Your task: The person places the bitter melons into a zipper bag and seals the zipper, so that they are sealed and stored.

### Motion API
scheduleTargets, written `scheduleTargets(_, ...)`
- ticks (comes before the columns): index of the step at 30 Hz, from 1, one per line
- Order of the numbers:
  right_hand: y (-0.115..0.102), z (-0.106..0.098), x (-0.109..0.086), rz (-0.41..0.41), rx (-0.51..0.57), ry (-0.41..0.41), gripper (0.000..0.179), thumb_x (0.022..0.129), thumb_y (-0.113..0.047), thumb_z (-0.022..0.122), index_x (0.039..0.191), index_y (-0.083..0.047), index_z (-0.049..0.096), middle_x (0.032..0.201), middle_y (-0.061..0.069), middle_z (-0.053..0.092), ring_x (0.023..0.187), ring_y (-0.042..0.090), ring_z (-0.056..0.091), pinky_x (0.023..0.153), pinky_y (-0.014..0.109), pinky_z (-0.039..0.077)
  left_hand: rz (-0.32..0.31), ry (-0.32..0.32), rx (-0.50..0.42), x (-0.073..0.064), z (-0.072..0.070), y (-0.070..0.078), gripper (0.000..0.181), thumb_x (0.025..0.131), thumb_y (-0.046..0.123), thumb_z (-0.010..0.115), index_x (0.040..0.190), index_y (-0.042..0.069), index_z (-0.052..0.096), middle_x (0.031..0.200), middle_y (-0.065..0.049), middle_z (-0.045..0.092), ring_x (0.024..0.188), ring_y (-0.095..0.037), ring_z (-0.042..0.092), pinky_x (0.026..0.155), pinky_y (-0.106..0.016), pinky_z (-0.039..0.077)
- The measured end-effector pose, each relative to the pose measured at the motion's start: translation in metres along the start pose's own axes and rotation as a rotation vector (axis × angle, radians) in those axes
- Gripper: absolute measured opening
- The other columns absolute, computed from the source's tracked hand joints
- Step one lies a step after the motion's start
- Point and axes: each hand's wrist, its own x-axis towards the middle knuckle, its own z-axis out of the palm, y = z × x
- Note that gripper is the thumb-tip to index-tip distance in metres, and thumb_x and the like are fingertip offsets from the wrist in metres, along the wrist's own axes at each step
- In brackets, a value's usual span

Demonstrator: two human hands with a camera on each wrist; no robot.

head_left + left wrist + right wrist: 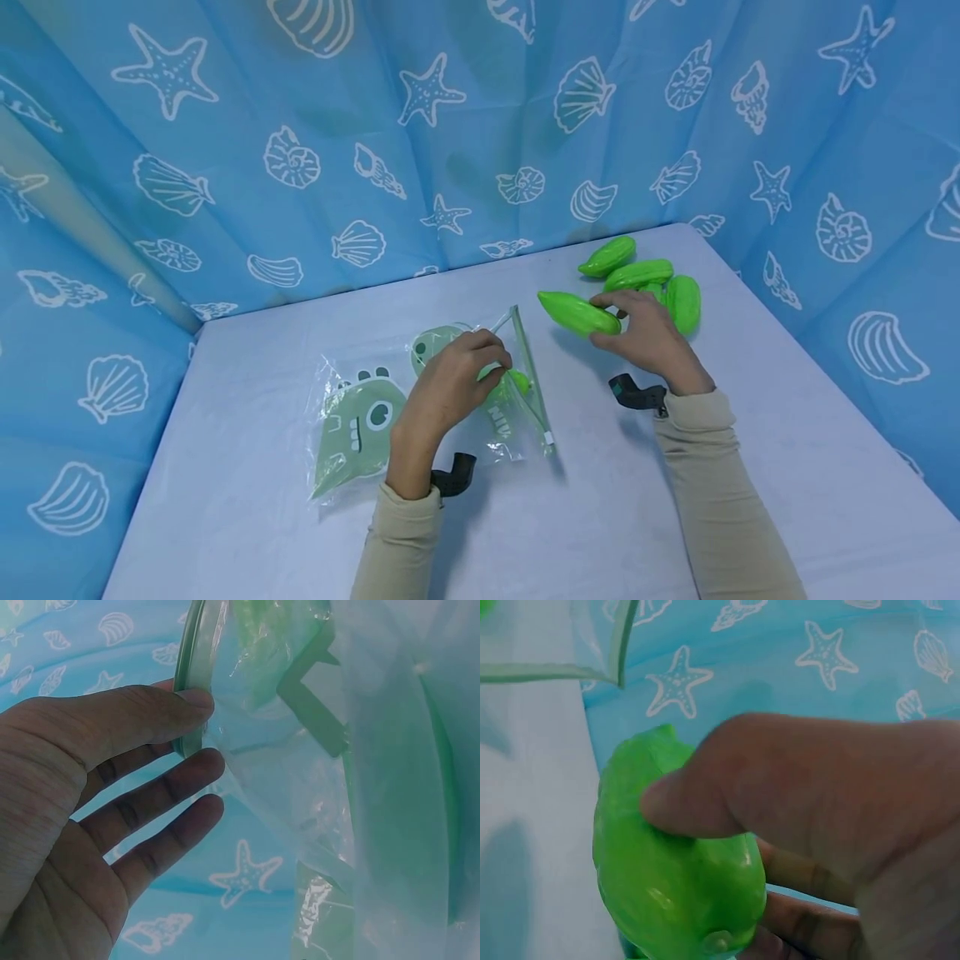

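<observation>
A clear slider zip bag (352, 442) printed with green cartoon monsters lies on the table, its green-edged mouth toward the right. My left hand (453, 383) pinches the green strip (196, 667) at the mouth between thumb and forefinger; the other fingers are spread in the left wrist view. Inside the bag near its mouth, a bright green fruit (519, 382) partly shows. My right hand (648, 333) grips a ribbed, pointed green fruit (572, 313) above the table, right of the mouth. Its thumb lies across the glossy fruit (675, 885) in the right wrist view, fingers behind it.
Several more green fruits (637, 273) lie grouped at the table's back right corner, behind my right hand. The table (225, 500) has a white cover. Blue curtains (487, 125) with white shells and starfish hang close around its back and sides.
</observation>
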Motion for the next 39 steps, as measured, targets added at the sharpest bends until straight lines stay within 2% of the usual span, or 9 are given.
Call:
scheduleTargets(7,-0.004,-0.002,-0.003,-0.028,0.014,-0.031,0.051,0.089,-0.016,0.076,0.136,-0.005,0.060,0.139,0.018,0.053,0.114,0.037,0.048,0.086,0.052,0.046,-0.008,-0.006,-0.013,0.001,0.001,0.000,0.011,0.087,0.002,0.077,0.095,0.010,0.076,0.103,-0.001,0.066,0.097,-0.016,0.063,0.081,-0.029,0.055)
scheduleTargets(16,-0.009,0.000,-0.004,-0.096,0.024,-0.079,0.046,0.088,-0.015,0.077,0.131,-0.008,0.064,0.134,0.017,0.057,0.115,0.035,0.047,0.087,0.050,0.045,-0.002,-0.002,-0.018,0.001,-0.001,0.001,0.011,0.087,0.002,0.077,0.095,0.009,0.076,0.102,0.000,0.066,0.096,-0.016,0.063,0.081,-0.029,0.055)
scheduleTargets(21,-0.012,0.006,-0.003,-0.137,0.018,-0.100,0.044,0.086,-0.012,0.076,0.129,-0.007,0.065,0.132,0.018,0.059,0.119,0.037,0.045,0.089,0.052,0.045,-0.005,-0.009,-0.017,0.001,0.000,0.001,0.012,0.087,0.001,0.077,0.095,0.010,0.076,0.103,-0.001,0.066,0.096,-0.017,0.062,0.081,-0.029,0.055)
scheduleTargets(29,-0.021,0.020,0.001,-0.181,0.008,-0.111,0.045,0.085,-0.012,0.076,0.129,-0.008,0.066,0.131,0.015,0.060,0.110,0.033,0.048,0.084,0.049,0.047,-0.022,-0.024,-0.016,0.000,0.001,0.002,0.011,0.087,0.003,0.077,0.096,0.010,0.076,0.105,-0.001,0.066,0.100,-0.016,0.062,0.086,-0.029,0.054)
scheduleTargets(35,-0.025,0.030,0.003,-0.192,0.002,-0.122,0.046,0.085,-0.014,0.076,0.129,-0.009,0.066,0.132,0.013,0.060,0.116,0.031,0.046,0.097,0.059,0.034,-0.024,-0.018,-0.007,0.000,0.001,0.002,0.011,0.087,0.004,0.078,0.096,0.010,0.076,0.108,-0.002,0.066,0.103,-0.017,0.062,0.089,-0.029,0.054)
scheduleTargets(39,-0.028,0.035,0.003,-0.202,0.004,-0.125,0.046,0.085,-0.014,0.077,0.130,-0.009,0.066,0.132,0.012,0.060,0.118,0.031,0.046,0.099,0.062,0.031,-0.020,-0.020,0.000,0.000,0.002,0.002,0.011,0.087,0.004,0.078,0.096,0.011,0.076,0.108,-0.001,0.066,0.102,-0.016,0.062,0.088,-0.028,0.054)
